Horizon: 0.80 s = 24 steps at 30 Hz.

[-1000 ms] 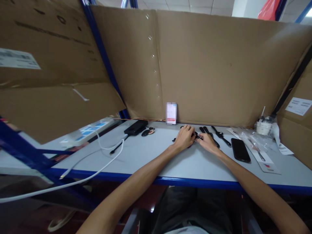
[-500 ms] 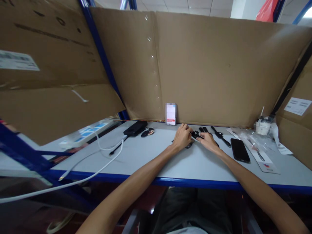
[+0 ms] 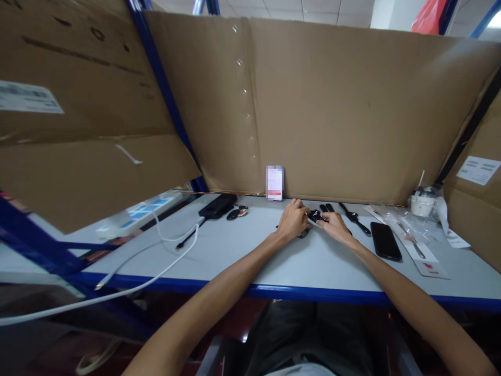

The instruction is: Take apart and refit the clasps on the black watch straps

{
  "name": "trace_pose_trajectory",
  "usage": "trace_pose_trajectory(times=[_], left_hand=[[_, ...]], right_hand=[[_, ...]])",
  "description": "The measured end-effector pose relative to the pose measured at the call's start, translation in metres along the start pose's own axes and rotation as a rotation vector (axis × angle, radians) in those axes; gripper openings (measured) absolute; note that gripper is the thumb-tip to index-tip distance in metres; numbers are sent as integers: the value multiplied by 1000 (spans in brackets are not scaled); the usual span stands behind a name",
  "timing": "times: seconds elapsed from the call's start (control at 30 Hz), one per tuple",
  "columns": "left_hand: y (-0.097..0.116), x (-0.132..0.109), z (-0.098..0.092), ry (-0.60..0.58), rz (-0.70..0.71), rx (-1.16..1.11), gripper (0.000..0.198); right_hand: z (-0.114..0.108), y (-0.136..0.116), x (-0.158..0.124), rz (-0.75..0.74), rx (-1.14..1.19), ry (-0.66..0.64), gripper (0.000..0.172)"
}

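My left hand (image 3: 294, 219) is closed at the left side of a small black watch (image 3: 315, 215) with shiny parts. On its right side my right hand (image 3: 333, 226) grips the same piece, its thumb and fingers pinched together. Much of the watch is hidden by my fingers. Under and beside my left hand lies a dark flat thing (image 3: 303, 233), mostly covered. Just behind my right hand lie black straps (image 3: 327, 208). Another black watch (image 3: 354, 217) with its band stretched out rests further right.
A black phone (image 3: 385, 241) lies to the right, near plastic packaging (image 3: 407, 224) and a white cup (image 3: 421, 202). A lit phone (image 3: 274, 183) leans on the cardboard wall (image 3: 332, 104). Leftward are a black box (image 3: 217, 206), small dark oval pieces (image 3: 237, 212) and a white cable (image 3: 156, 279).
The watch between my hands has shifted very slightly to the right. Both hands hold nearly the same position, and everything else on the table stays put.
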<state>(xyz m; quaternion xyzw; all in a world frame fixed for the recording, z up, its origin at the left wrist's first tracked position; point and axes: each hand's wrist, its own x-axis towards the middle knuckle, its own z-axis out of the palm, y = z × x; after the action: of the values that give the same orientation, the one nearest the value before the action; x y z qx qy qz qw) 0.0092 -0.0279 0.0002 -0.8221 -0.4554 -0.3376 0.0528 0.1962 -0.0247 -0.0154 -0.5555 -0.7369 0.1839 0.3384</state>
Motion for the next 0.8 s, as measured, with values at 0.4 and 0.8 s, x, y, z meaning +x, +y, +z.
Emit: trace_pose_trajectory(times=[0.4,0.8], left_hand=[[6,-1,-1,-42,113,-33,36],[4,1,0,-11,50,57,21]], right_hand=[[-1,-1,1,-32,-6,12,15],[-2,-3,-1,-18,-57,5,19]])
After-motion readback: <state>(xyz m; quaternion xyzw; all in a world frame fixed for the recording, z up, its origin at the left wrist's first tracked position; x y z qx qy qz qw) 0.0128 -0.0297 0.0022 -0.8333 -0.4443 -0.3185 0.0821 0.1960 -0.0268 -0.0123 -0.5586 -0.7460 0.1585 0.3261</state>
